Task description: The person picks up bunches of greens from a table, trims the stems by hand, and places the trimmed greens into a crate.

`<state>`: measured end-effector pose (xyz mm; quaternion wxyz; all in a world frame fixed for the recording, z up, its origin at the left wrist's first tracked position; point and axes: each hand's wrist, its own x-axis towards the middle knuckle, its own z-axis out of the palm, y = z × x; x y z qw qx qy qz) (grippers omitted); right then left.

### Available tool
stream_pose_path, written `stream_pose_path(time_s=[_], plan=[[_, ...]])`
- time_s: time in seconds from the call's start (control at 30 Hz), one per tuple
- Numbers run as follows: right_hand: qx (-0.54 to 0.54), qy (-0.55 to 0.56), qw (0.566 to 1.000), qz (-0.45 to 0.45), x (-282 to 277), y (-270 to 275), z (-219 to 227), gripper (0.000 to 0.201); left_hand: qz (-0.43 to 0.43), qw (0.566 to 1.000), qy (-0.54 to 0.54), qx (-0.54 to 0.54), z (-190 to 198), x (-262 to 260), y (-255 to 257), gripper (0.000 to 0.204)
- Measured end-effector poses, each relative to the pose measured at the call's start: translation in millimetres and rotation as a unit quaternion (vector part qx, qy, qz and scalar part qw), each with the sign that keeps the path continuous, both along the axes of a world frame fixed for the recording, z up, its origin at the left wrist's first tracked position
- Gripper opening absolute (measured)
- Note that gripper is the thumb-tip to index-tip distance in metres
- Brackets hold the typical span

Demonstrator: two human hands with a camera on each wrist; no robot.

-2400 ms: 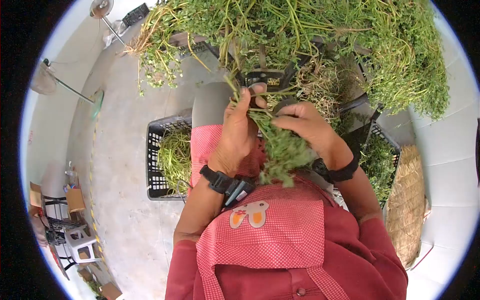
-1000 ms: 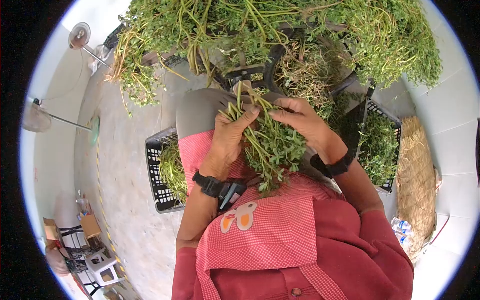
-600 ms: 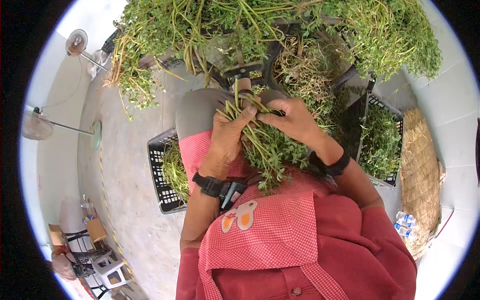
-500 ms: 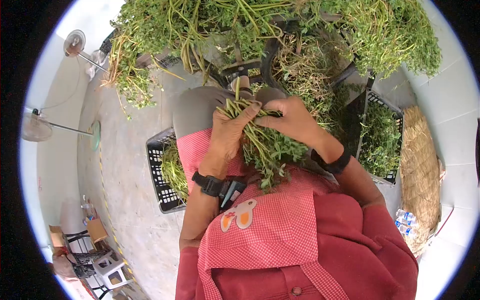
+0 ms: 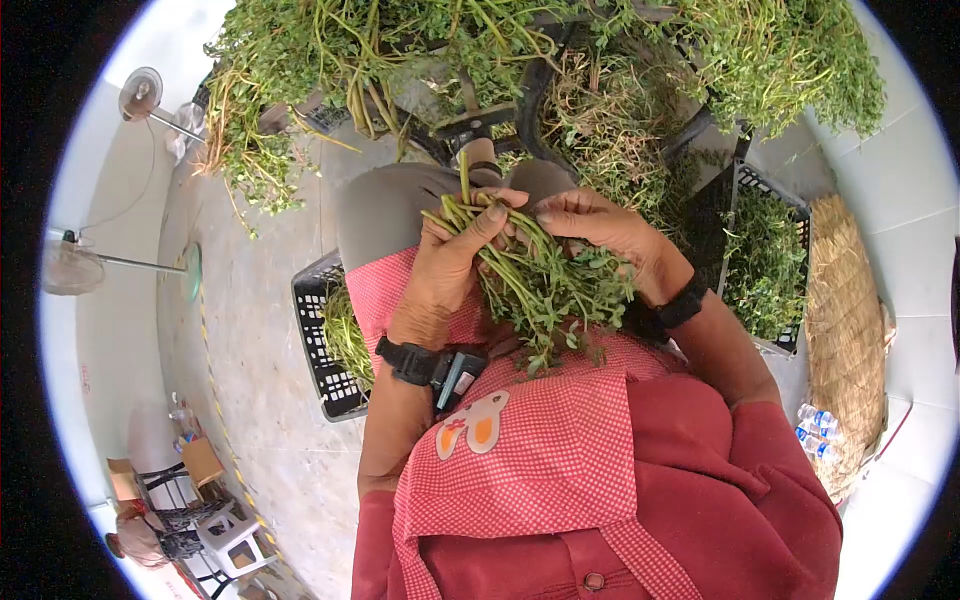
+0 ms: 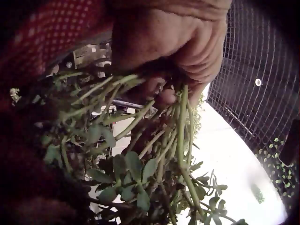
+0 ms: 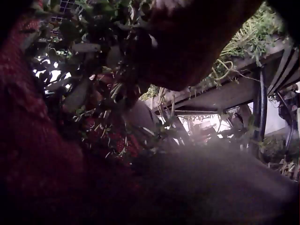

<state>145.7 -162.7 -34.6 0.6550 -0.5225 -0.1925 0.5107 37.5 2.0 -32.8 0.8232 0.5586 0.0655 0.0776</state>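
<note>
Over the lap, the left hand (image 5: 450,262) grips a bunch of leafy green stems (image 5: 545,290), its thumb across the stems and their cut ends sticking up past the fingers. In the left wrist view the stems (image 6: 182,126) hang from under the curled left hand (image 6: 173,42). The right hand (image 5: 615,235) is at the bunch's right side, thumb and forefinger together at a stem near the left fingertips. Dark leaves (image 7: 84,51) lie beside the shadowed right hand (image 7: 187,42) in the right wrist view, where its fingertips are hidden.
Piled greens (image 5: 400,50) cover a table ahead. Black crates with greens stand left (image 5: 325,385) and right (image 5: 765,270) of the legs. A straw roll (image 5: 845,340) and water bottles (image 5: 818,432) are at the right, fans (image 5: 72,265) and a white stool (image 5: 232,540) at the left.
The right hand has moved slightly right, away from the left thumb. The left hand keeps its grip on the bunch. Earlier, the bunch was blurred and the hands stood farther apart.
</note>
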Motion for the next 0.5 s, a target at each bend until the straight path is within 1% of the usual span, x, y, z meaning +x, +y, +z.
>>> stream_pose_path(time_s=[0.03, 0.1, 0.13, 0.2, 0.23, 0.27, 0.3, 0.33, 0.37, 0.4, 0.43, 0.5], plan=[[0.000, 0.001, 1.000, -0.001, 1, 0, -2, 0.032, -0.011, 1.000, -0.004, -0.014, 0, -1, 0, 0.025], [0.048, 0.021, 0.998, 0.046, 4, 0, -2, 0.032, -0.017, 1.000, -0.002, -0.019, -3, -2, 2, 0.025], [0.049, 0.021, 0.998, 0.045, 7, 2, -4, 0.032, -0.023, 0.999, -0.001, -0.025, -3, -2, 3, 0.025], [0.037, -0.089, 0.993, 0.065, 11, 7, -8, 0.028, -0.015, 0.999, 0.006, -0.043, 0, -1, 2, 0.023], [0.037, -0.088, 0.993, 0.065, 11, 7, -7, 0.028, -0.007, 0.998, 0.013, -0.060, 1, -1, 2, 0.021], [0.010, -0.238, 0.971, 0.034, 12, 8, -5, 0.026, -0.007, 0.998, 0.014, -0.060, 1, 0, 1, 0.021], [-0.018, -0.382, 0.924, 0.001, 11, 9, 0, 0.024, 0.011, 0.998, 0.024, -0.049, -1, 1, 1, 0.020], [-0.018, -0.382, 0.924, 0.001, 8, 10, 5, 0.024, 0.029, 0.998, 0.034, -0.037, -2, 2, 1, 0.019], [-0.005, -0.404, 0.914, -0.016, 4, 11, 10, 0.023, 0.029, 0.998, 0.034, -0.037, -4, 3, 1, 0.019], [0.007, -0.426, 0.904, -0.034, 2, 11, 12, 0.023, 0.049, 0.998, 0.050, 0.002, -5, 3, 1, 0.018], [0.006, -0.426, 0.904, -0.034, 3, 10, 12, 0.023, 0.069, 0.995, 0.066, 0.041, -5, 4, 1, 0.019], [-0.007, -0.467, 0.884, -0.039, 6, 9, 11, 0.023, 0.063, 0.993, 0.078, 0.059, -1, 4, 1, 0.019]])
